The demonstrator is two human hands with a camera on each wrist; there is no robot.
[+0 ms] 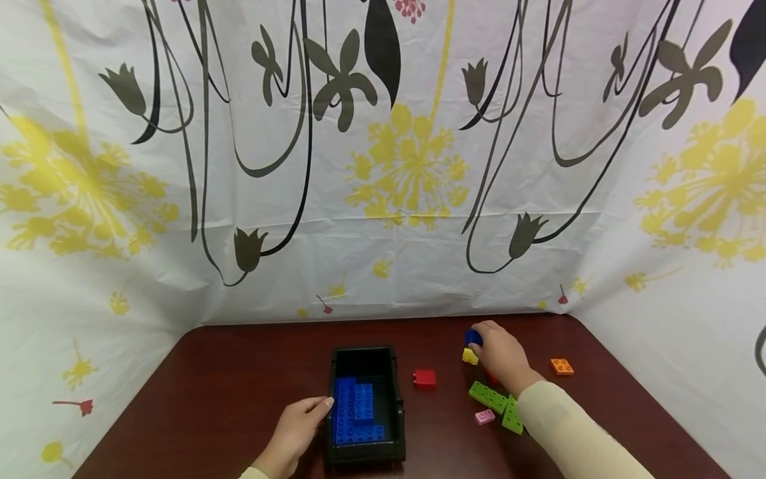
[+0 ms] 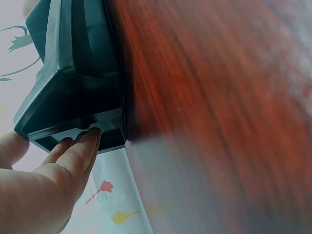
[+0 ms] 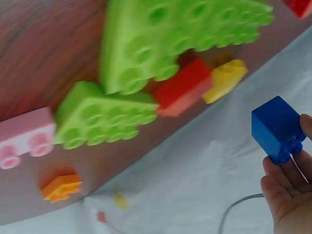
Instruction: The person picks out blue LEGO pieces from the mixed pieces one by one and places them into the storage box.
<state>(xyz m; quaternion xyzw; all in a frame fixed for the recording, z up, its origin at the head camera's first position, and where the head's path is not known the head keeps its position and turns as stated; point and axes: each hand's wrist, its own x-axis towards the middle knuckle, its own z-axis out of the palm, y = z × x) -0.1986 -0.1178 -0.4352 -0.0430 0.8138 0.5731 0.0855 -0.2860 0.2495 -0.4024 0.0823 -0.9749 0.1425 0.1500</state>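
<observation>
A black bin (image 1: 366,454) stands on the table with several blue bricks (image 1: 353,416) inside, toward its near end. My left hand (image 1: 294,426) grips the bin's left side; in the left wrist view, its fingers (image 2: 80,156) reach under the rim (image 2: 73,129). At the far right of the table, my right hand (image 1: 501,352) pinches a blue brick (image 3: 277,127) between thumb and fingers, above the tabletop. A yellow brick (image 1: 470,356) lies just below that hand in the head view, and a red brick (image 3: 184,87) is partly hidden by it.
Between bin and right hand lies another red brick (image 1: 425,379). Green bricks (image 1: 487,397) and a pink brick (image 1: 485,417) sit nearer me, below the right forearm. An orange brick (image 1: 562,366) lies farther right. A patterned cloth (image 1: 383,279) hangs behind the table (image 1: 251,359).
</observation>
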